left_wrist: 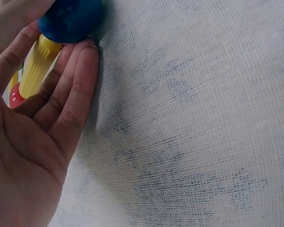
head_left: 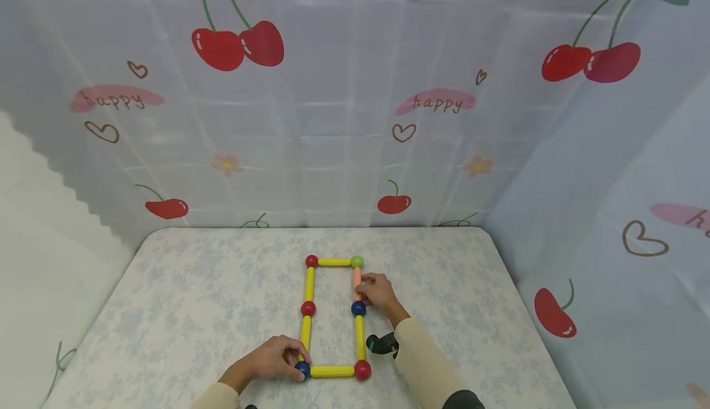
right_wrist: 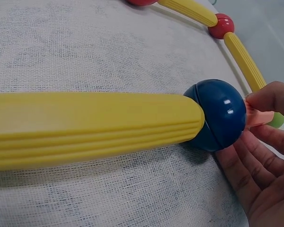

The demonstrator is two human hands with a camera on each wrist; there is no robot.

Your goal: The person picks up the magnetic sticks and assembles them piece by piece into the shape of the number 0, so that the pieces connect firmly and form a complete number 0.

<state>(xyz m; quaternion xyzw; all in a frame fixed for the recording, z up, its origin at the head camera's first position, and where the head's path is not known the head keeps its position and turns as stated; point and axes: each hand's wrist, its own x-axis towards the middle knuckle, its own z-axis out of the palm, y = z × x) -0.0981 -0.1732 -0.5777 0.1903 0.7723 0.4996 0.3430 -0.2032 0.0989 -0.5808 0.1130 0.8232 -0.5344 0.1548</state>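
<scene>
A rectangle of magnetic rods and balls lies on the table. At its near left corner my left hand (head_left: 272, 358) holds a blue ball (left_wrist: 71, 19) between thumb and fingers. A yellow rod (left_wrist: 38, 68) runs from that ball, partly behind the fingers. On the right side, my right hand (head_left: 379, 290) pinches a salmon-pink rod (head_left: 357, 277), which spans between a green ball (head_left: 357, 262) and a second blue ball (right_wrist: 221, 115). The fingers hide part of the pink rod. From this second blue ball a yellow rod (right_wrist: 94, 127) leads to a red ball (head_left: 362, 369) at the near right corner.
Two more red balls, one at the far left corner (head_left: 312, 262) and one midway along the left side (head_left: 307, 308), join further yellow rods (head_left: 334, 262). The pale patterned tabletop (head_left: 455, 310) meets a cherry-printed curtain (head_left: 333, 119) at the back.
</scene>
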